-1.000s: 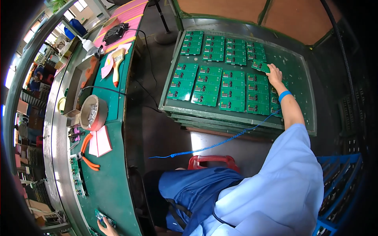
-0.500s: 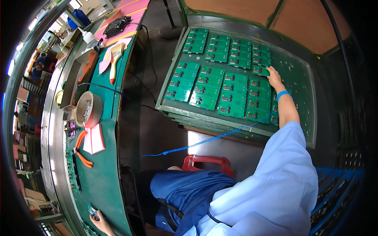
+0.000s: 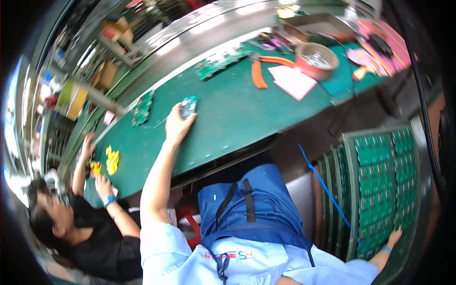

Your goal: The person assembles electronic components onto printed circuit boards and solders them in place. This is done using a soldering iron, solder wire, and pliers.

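Observation:
My left hand (image 3: pixel 177 127) reaches out over the green workbench (image 3: pixel 228 118) and grips the near edge of a small green circuit board (image 3: pixel 188 106) that lies on the bench top. My right hand (image 3: pixel 394 235) is far off at the lower right, fingers spread on the green circuit boards in a stacked tray (image 3: pixel 380 185). It holds nothing that I can see. A blue strap (image 3: pixel 387 248) circles that wrist, and a blue cord (image 3: pixel 327 190) runs from it up toward the bench.
Orange-handled pliers (image 3: pixel 259 73), pink paper (image 3: pixel 292 80), a round bowl (image 3: pixel 317 59) and more boards (image 3: pixel 142 108) lie on the bench. At the lower left a co-worker's hands (image 3: pixel 102 186) work beside yellow parts (image 3: pixel 112 159).
The view has swung from the tray of boards to the workbench. My left hand now shows, reaching to a small board on the bench. My right hand stays on the tray.

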A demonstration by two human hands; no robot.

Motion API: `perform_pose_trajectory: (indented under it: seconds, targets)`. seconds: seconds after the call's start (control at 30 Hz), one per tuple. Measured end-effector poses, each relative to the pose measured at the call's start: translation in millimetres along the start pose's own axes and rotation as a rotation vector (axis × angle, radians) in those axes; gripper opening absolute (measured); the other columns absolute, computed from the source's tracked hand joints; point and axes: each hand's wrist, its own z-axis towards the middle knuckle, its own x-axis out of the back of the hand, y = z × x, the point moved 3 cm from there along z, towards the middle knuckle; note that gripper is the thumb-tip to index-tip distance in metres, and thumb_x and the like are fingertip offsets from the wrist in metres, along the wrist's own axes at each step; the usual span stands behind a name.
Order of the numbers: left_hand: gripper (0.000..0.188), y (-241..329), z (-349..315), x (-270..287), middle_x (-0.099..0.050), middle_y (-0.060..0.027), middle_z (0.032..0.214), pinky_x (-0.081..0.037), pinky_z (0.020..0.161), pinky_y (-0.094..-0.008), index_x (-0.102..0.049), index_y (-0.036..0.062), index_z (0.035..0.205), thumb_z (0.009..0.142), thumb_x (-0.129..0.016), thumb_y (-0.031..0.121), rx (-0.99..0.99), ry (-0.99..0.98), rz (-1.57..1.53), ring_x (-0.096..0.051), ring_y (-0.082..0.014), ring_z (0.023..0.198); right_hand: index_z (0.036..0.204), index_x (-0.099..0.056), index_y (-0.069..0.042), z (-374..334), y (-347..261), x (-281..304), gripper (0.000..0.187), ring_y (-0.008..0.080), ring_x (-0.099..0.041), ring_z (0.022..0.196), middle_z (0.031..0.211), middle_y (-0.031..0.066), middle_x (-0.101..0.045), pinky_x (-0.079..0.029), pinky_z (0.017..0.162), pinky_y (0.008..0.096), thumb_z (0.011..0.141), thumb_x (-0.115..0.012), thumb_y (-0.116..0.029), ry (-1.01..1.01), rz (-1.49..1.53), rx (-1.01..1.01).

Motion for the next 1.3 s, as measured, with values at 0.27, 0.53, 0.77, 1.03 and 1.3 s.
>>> perform_pose_trajectory:
  seconds: [0.27, 0.53, 0.77, 1.03, 1.3]
  targets:
    - [0.053, -75.8, -0.5, 46.2, -0.047, -0.0164, 0.102, -0.034, 0.082, -0.0338, -0.044, -0.0003, 0.103, 0.064, -0.058, 0.034, 0.018, 0.223, 0.036, -0.045, -0.0275, 0.093, 0.107, -0.044, -0.002, 59.8, -114.5, 96.5, 0.034, 0.0307, -0.042, 0.097, 0.103, 0.0185, -0.047, -0.034, 0.082, 0.0352, 0.074, -0.049, -0.013, 0.442, 0.127, 0.251]
    - [0.056, -170.0, 30.0, 81.5, -0.043, -0.0144, 0.108, -0.033, 0.083, -0.0393, -0.043, 0.0025, 0.104, 0.064, -0.057, 0.039, 0.306, 0.247, 0.532, -0.041, -0.0288, 0.099, 0.101, -0.047, 0.001, -0.8, -366.4, 248.4, 0.024, 0.0241, -0.047, 0.095, 0.103, 0.0136, -0.048, -0.035, 0.080, 0.0290, 0.078, -0.042, -0.007, 0.364, 0.637, 0.751]
    - [0.056, -170.8, 36.2, 84.1, -0.046, -0.0130, 0.106, -0.035, 0.082, -0.0361, -0.045, 0.0036, 0.105, 0.066, -0.052, 0.044, 0.351, 0.079, 0.540, -0.044, -0.0258, 0.098, 0.088, -0.047, 0.002, -155.3, -539.4, 360.7, 0.021, 0.0289, -0.048, 0.087, 0.093, 0.0155, -0.049, -0.038, 0.075, 0.0317, 0.068, -0.046, 0.007, 0.163, 0.665, 1.315]
    - [0.030, -214.9, 60.3, 107.2, -0.057, -0.0021, 0.077, -0.040, 0.062, -0.0234, -0.055, 0.0015, 0.088, 0.075, -0.052, 0.029, 0.553, 0.441, -0.869, -0.052, -0.0107, 0.068, 0.080, -0.052, 0.001, -239.7, -645.4, 395.5, 0.021, 0.0280, -0.052, 0.075, 0.081, 0.0137, -0.053, -0.042, 0.066, 0.0315, 0.060, -0.053, 0.006, 0.028, 0.830, 1.695]
    - [0.027, -114.7, 31.6, 105.7, -0.055, -0.0025, 0.081, -0.039, 0.065, -0.0236, -0.055, 0.0020, 0.091, 0.075, -0.050, 0.023, 0.454, 0.300, -1.317, -0.049, -0.0093, 0.071, 0.090, -0.050, 0.001, -308.7, -742.4, 405.8, 0.019, 0.0211, -0.052, 0.082, 0.088, 0.0109, -0.053, -0.042, 0.071, 0.0285, 0.071, -0.051, -0.005, -0.565, 1.057, 1.870]
